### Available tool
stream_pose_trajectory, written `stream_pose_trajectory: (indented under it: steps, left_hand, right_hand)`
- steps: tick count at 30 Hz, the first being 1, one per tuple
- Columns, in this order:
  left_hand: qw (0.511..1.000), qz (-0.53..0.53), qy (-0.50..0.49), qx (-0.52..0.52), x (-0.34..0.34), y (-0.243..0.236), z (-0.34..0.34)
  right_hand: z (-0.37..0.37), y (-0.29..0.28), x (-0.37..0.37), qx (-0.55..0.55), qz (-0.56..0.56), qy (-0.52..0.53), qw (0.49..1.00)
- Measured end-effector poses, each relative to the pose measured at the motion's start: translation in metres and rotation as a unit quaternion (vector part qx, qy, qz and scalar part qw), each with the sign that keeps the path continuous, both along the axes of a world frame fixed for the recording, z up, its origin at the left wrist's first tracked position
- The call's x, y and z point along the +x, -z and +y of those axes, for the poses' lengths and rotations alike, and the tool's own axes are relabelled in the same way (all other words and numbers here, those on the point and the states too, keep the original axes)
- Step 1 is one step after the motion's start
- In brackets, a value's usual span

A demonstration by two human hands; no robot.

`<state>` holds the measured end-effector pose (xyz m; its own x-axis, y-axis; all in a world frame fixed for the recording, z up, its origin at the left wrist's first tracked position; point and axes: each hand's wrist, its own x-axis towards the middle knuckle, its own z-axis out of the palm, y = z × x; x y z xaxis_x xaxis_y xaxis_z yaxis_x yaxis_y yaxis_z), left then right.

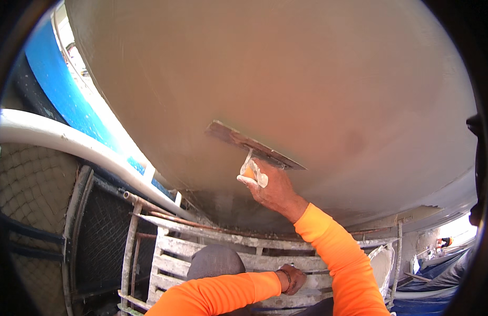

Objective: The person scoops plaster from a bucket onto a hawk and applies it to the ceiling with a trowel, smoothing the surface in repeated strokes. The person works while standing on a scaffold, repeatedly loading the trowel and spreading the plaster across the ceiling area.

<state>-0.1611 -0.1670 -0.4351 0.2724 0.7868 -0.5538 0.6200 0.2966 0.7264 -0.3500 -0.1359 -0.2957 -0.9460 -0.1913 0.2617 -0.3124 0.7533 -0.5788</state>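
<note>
My right hand (273, 189) is closed on the handle of a long, flat plastering trowel (228, 134), whose blade lies against the broad grey plastered surface (333, 73) above. Pale material coats the handle. My left hand (292, 280) is low, beside my grey-trousered knee (215, 260) and over the slatted scaffold platform (175, 247); its fingers are curled, and what they hold, if anything, is too small to make out.
A white curved rail (70, 137) and blue band (59, 68) run along the left above netting (30, 187). Metal scaffold tubes (134, 237) frame the platform. At far right are dark blue tarpaulins (423, 300) and a small distant person (444, 242) in orange.
</note>
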Motion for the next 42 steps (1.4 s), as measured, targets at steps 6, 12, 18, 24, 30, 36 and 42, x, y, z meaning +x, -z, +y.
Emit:
stream_pose_trajectory:
  steps: [6,12,18,24,30,36,42]
  left_hand:
    - [0.998,0.041,0.038,-0.002,-0.003,0.006,0.005]
    - [0.991,0.11,0.075,0.018,0.006,0.026,0.004]
    - [0.995,0.086,0.054,0.019,0.008,0.029,0.004]
    - [0.995,0.082,0.009,0.05,0.006,0.009,-0.004]
    - [0.994,0.107,0.032,0.006,0.007,-0.011,-0.001]
    - [0.993,0.11,0.015,0.037,0.009,-0.006,0.0]
    - [0.992,0.123,0.028,0.017,0.008,-0.008,0.001]
  right_hand:
    - [-0.008,-0.108,0.0,-0.067,0.151,0.021,0.986]
    - [-0.007,-0.193,-0.005,-0.067,0.231,0.021,0.97]
    - [0.009,-0.258,-0.013,-0.154,0.364,0.054,0.917]
    - [0.058,-0.268,0.011,-0.253,0.35,0.112,0.895]
    - [0.112,-0.255,0.047,-0.453,0.291,0.113,0.835]
    - [0.118,-0.255,0.046,-0.463,0.247,0.012,0.851]
    - [0.179,-0.257,0.064,-0.545,0.323,0.087,0.769]
